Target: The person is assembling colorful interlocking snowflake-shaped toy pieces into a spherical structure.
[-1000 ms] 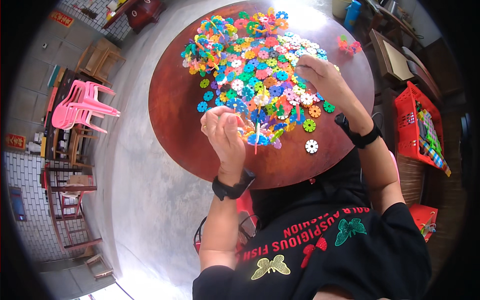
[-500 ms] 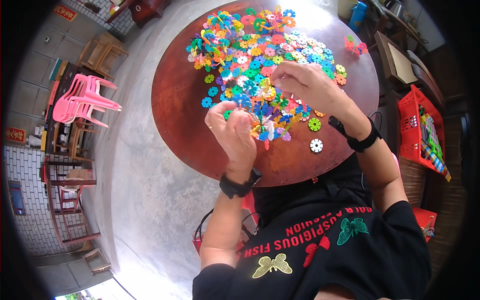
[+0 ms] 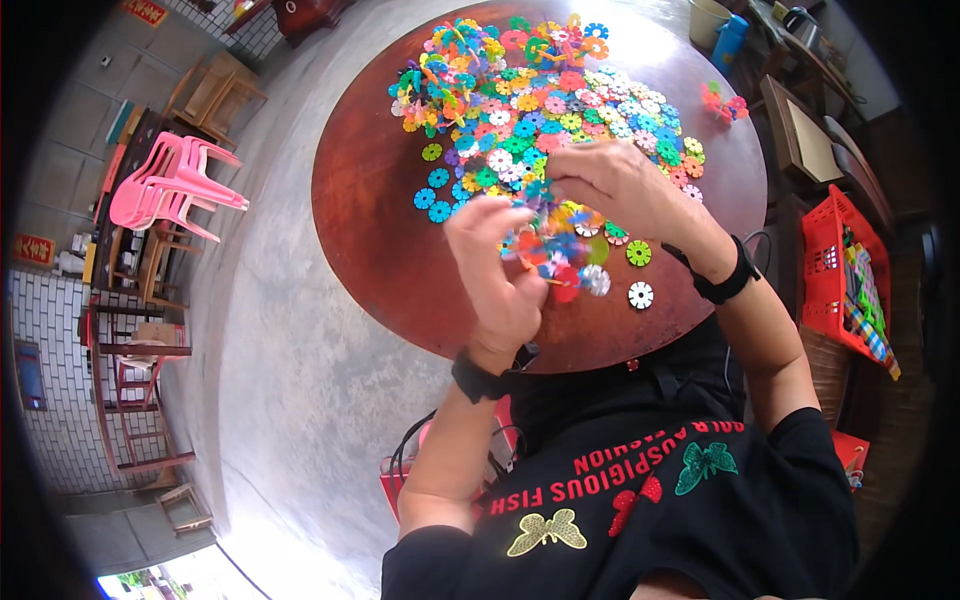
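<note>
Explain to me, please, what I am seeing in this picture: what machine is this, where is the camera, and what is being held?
There is no machine here: these are a person's two bare hands. The camera is worn on the head and looks down, so the picture's left is the person's left. Its wide lens bends straight edges.

Below is a round brown table. Many loose, colourful discs lie on it, with larger clusters of joined discs toward the far edge.

The left hand has a colourful cluster of discs in its grip; motion blurs it. The right hand is close over the cluster's far side; whether it pinches a disc, I cannot tell.
</note>
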{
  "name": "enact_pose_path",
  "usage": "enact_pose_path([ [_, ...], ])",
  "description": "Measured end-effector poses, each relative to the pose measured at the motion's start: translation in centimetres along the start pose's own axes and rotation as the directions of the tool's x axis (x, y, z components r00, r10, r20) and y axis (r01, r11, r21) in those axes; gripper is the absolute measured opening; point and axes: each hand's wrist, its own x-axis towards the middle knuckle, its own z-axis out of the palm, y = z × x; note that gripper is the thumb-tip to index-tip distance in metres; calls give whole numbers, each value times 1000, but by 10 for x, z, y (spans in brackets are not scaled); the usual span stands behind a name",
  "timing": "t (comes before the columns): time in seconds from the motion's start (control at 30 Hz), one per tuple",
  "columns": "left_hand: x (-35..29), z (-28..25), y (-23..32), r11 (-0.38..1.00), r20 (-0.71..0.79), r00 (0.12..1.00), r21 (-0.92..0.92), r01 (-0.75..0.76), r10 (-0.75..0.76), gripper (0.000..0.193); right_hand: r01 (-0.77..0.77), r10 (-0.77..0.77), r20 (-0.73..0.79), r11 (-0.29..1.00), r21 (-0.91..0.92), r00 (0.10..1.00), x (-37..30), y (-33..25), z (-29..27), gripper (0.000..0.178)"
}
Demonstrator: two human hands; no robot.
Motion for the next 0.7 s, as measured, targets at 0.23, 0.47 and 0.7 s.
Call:
enact_pose_path([
  [0.23,0,5,-19,867,210,874,-158,473,-439,33,83,-90,82,993,79,993,-7,-3,4,10],
  [0.47,2,4,-15,932,190,917,-26,361,-350,35,-145,141,39,975,166,989,-15,-7,7,15],
  [0.7,5,-3,-16,894,295,849,44,447,-439,24,-81,80,113,997,5,990,-16,-9,17,14],
])
